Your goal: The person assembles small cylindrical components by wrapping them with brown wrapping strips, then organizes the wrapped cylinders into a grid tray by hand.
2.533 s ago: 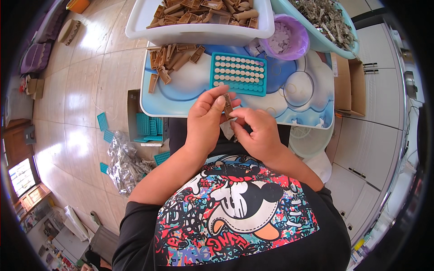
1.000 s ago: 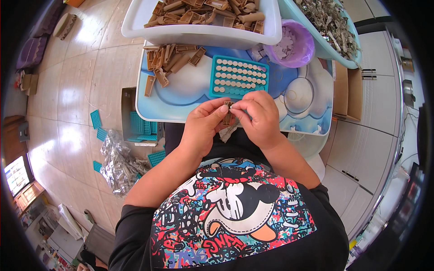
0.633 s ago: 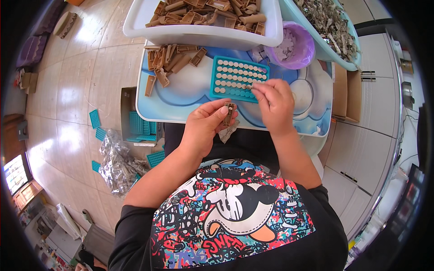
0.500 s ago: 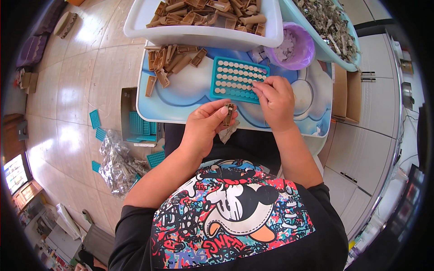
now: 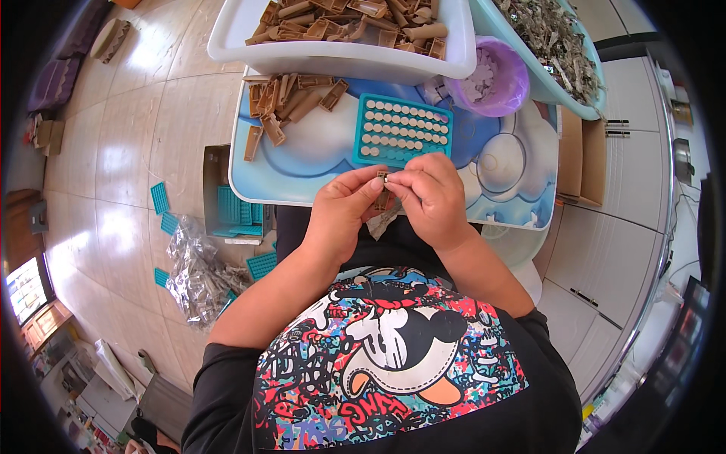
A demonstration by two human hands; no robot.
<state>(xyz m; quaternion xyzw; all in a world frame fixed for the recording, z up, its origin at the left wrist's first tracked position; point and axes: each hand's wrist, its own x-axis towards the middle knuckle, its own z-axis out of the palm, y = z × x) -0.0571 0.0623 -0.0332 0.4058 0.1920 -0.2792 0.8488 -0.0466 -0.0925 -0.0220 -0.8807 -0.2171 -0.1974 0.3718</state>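
My left hand pinches a small brown plastic housing upright between thumb and fingers, above the table's near edge. Thumb and forefinger of my right hand are closed at the top of that housing, on a tiny pale round piece partly hidden by the fingertips. Just beyond my hands lies a teal tray with rows of small cream round pieces. Its nearest row is mostly without pieces. Brown plastic housings are heaped at the table's far left.
A white bin of brown housings stands at the back, beside a purple bucket with white bits and a light-blue tub of greyish parts. On the floor at left are a carton, teal trays and a clear plastic bag.
My right hand has left the teal tray and come toward me and leftward, meeting the brown housing with a small round piece. The left hand has stayed in place, holding the housing.
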